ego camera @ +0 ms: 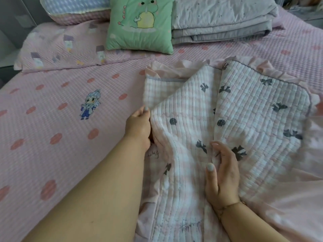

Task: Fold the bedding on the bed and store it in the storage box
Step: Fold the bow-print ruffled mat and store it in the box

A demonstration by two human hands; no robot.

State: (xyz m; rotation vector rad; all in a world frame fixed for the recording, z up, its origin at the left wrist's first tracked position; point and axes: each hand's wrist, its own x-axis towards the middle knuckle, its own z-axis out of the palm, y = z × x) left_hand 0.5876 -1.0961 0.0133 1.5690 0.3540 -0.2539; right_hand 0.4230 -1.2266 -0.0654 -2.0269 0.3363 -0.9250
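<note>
From the head camera, a quilted blanket point(244, 119) lies rumpled on the right half of the bed point(52, 137). It is padded cloth stitched in narrow parallel ribs, with a faint pink-and-white check, dark bow and shell prints, a thin grey piping and a soft pink ruffle round its rounded corner. One flap is turned over, showing a plain checked underside near the middle of the bed.

The left hand point(139, 126) lies at the blanket's left edge, fingers curled round the fold and thumb tip on the fabric, gripping it. The right hand point(222, 175) rests on top of the blanket nearer the camera; its fingers bend into a crease and pinch a ridge of cloth against the thumb. A thin bracelet sits on that wrist.

The bed's sheet is pink waffle-textured fabric with salmon spots and a small cartoon figure point(90, 104). At the head lie a flat pink pillow point(70, 49), a green dinosaur cushion point(139, 23) standing tilted, and a stack of folded grey quilts point(222, 23) just beside it.
</note>
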